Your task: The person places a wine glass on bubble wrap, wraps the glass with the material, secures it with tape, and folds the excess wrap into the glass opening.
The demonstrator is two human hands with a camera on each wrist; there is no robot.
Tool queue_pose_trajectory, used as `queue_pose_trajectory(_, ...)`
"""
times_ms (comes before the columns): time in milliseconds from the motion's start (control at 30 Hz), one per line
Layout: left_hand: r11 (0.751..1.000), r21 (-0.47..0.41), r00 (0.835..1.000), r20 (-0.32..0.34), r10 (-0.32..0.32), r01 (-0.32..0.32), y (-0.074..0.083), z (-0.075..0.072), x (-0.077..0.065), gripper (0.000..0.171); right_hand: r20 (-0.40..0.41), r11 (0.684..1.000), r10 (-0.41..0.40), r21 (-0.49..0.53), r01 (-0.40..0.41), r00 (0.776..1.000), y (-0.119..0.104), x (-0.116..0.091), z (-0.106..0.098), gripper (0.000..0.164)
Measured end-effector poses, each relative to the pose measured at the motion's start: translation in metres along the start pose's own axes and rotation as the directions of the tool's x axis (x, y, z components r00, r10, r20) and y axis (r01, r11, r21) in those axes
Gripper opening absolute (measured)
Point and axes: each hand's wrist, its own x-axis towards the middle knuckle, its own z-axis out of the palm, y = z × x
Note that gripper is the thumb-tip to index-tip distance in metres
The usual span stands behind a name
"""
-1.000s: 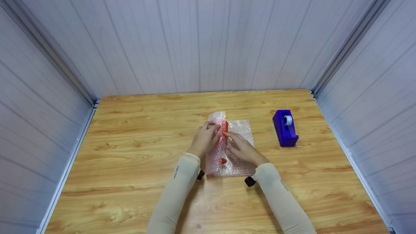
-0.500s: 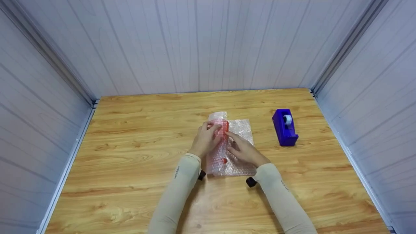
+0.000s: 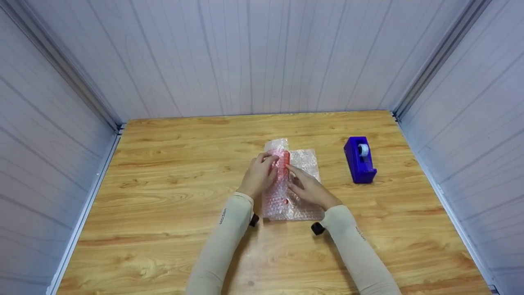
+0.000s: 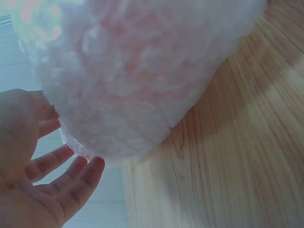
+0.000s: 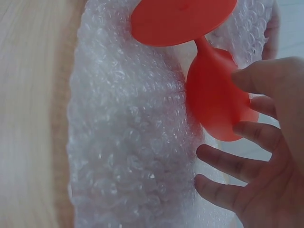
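Note:
A red goblet (image 5: 218, 90) lies on its side in a sheet of bubble wrap (image 3: 305, 159) on the table. Its round foot and stem show in the right wrist view; in the head view the wrap's left part covers most of it. My left hand (image 3: 257, 174) holds that folded part over the goblet's bowl. Its fingertips (image 4: 92, 166) bend round the wrap's end in the left wrist view. From the other side, my right hand (image 3: 309, 188) holds the bowl, thumb and forefinger against it. The other right fingers reach the wrap's surface.
A blue tape dispenser (image 3: 360, 162) with a white roll stands right of the wrap. The wood-grain table (image 3: 163, 172) is bounded by a pale back wall (image 3: 229, 57) and side walls. A small black camera sits at each wrist.
The folded wrap and goblet have rolled slightly to the right, and less of the bare red shows past the fold's edge. Both hands have shifted a little with them.

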Motion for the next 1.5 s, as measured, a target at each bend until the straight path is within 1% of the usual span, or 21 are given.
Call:
queue_pose_trajectory(133,1.0,-0.003,1.0,0.014,-0.007,0.007,0.002,0.001,0.002,0.035,-0.013,1.0,0.003,0.011,-0.003,1.0,0.001,-0.001,0.0,0.064)
queue_pose_trajectory(367,1.0,0.012,0.998,0.049,-0.028,0.028,0.007,0.002,0.004,0.036,-0.023,0.997,-0.012,0.082,0.014,1.0,0.0,-0.003,-0.003,0.059)
queue_pose_trajectory(500,0.999,0.017,0.998,0.055,-0.041,0.04,0.009,0.003,0.005,0.036,-0.026,0.993,0.013,0.118,-0.01,1.0,-0.001,-0.003,-0.005,0.06)
queue_pose_trajectory(567,0.999,0.019,0.997,0.057,-0.046,0.045,0.01,0.003,0.005,0.036,-0.043,0.996,0.017,0.09,-0.013,0.999,-0.002,-0.003,-0.005,0.06)
queue_pose_trajectory(633,0.999,0.018,0.997,0.058,-0.046,0.045,0.01,0.003,0.005,0.036,-0.079,0.999,-0.004,0.037,0.007,0.997,-0.003,-0.003,-0.003,0.059)
queue_pose_trajectory(733,0.999,0.027,0.997,0.061,-0.043,0.041,0.011,0.004,0.005,0.037,-0.138,0.992,-0.084,-0.106,0.07,0.987,-0.002,-0.003,0.0,0.054)
queue_pose_trajectory(800,0.998,0.038,0.997,0.065,-0.044,0.042,0.011,0.003,0.005,0.038,-0.163,0.981,-0.135,-0.163,0.108,0.977,-0.002,-0.002,0.001,0.05)
queue_pose_trajectory(867,0.998,0.048,0.997,0.066,-0.044,0.041,0.011,0.003,0.005,0.038,-0.173,0.972,-0.165,-0.195,0.13,0.971,-0.002,0.0,0.002,0.048)
queue_pose_trajectory(933,0.998,0.05,0.997,0.064,-0.041,0.038,0.011,0.003,0.006,0.037,-0.17,0.975,-0.162,-0.178,0.131,0.972,-0.003,0.001,0.001,0.046)
queue_pose_trajectory(1067,0.998,0.043,0.997,0.067,-0.046,0.044,0.011,0.002,0.006,0.038,-0.146,0.989,-0.111,-0.113,0.095,0.983,-0.005,0.003,-0.003,0.046)
queue_pose_trajectory(1167,0.998,0.045,0.996,0.071,-0.045,0.042,0.011,0.002,0.005,0.039,-0.133,0.994,-0.081,-0.086,0.07,0.988,-0.005,0.002,-0.005,0.046)
queue_pose_trajectory(1233,0.999,0.049,0.998,0.056,-0.027,0.024,0.011,0.003,0.004,0.039,-0.134,0.996,-0.066,-0.072,0.057,0.989,-0.004,0.002,-0.005,0.045)
queue_pose_trajectory(1333,0.999,0.05,1.0,0.012,0.011,-0.012,0.011,0.005,0.003,0.036,-0.159,0.998,-0.051,-0.051,0.043,0.986,-0.003,0.002,-0.006,0.042)
queue_pose_trajectory(1400,0.998,0.051,0.999,-0.011,0.033,-0.033,0.011,0.006,0.004,0.033,-0.189,0.997,-0.063,-0.057,0.053,0.98,-0.002,0.002,-0.006,0.04)
queue_pose_trajectory(1500,0.998,0.041,0.998,-0.026,0.051,-0.05,0.01,0.007,0.004,0.032,-0.236,0.99,-0.121,-0.093,0.102,0.964,0.001,0.002,-0.005,0.037)
